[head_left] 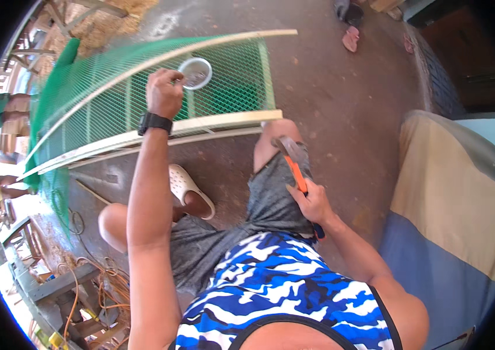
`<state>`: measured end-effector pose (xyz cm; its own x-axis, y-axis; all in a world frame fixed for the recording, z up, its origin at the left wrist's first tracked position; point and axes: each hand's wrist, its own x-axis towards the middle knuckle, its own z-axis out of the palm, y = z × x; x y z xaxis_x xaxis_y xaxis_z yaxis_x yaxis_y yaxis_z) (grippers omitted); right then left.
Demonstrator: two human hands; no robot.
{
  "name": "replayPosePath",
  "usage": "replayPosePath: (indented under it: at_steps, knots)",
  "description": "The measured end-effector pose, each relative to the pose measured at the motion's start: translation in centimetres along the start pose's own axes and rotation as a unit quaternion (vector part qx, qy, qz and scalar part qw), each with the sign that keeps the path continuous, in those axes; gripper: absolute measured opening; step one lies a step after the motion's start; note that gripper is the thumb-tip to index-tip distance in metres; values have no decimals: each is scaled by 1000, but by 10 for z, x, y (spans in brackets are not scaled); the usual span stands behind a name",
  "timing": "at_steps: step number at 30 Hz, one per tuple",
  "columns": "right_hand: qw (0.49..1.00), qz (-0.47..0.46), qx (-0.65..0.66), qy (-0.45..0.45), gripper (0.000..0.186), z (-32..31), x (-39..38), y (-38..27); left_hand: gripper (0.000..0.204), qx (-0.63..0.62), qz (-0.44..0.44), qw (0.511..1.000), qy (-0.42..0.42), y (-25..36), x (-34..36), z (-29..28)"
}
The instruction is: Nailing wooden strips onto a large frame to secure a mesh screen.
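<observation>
My right hand (pixel 311 201) is wrapped round the orange handle of a hammer (pixel 295 170), its metal head close above my bent knee. My left hand (pixel 165 92), with a black watch on the wrist, is closed beside a round white tub (pixel 195 73). What its fingers hold, if anything, is too small to make out. Small greyish pieces lie in the tub, perhaps nails. The tub sits on a wooden frame (pixel 218 119) of pale strips covered with green mesh (pixel 107 96), which stretches across the floor in front of me.
At the lower left, orange cords (pixel 113 291) tangle beside a wooden stand (pixel 64 283). A tan and blue cloth cover (pixel 434 198) drapes over something at the right. Pink footwear (pixel 350 39) lies at the top. Other people's legs (pixel 11 114) show at the far left edge.
</observation>
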<state>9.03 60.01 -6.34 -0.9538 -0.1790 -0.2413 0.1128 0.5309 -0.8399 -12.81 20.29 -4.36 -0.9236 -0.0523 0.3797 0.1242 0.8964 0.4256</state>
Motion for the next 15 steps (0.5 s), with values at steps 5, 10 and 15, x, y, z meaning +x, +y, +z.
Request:
replayPosePath:
  at_steps: [5, 10, 15]
  knots:
    - [999, 13, 7, -32, 29, -5, 4, 0, 15, 45, -11, 995, -90, 0, 11, 6]
    - [999, 12, 1, -47, 29, -7, 6, 2, 18, 61, -35, 990, -122, 4, 18, 20]
    - [997, -7, 18, -73, 28, -7, 8, -13, 19, 70, -42, 989, -127, -7, 24, 31]
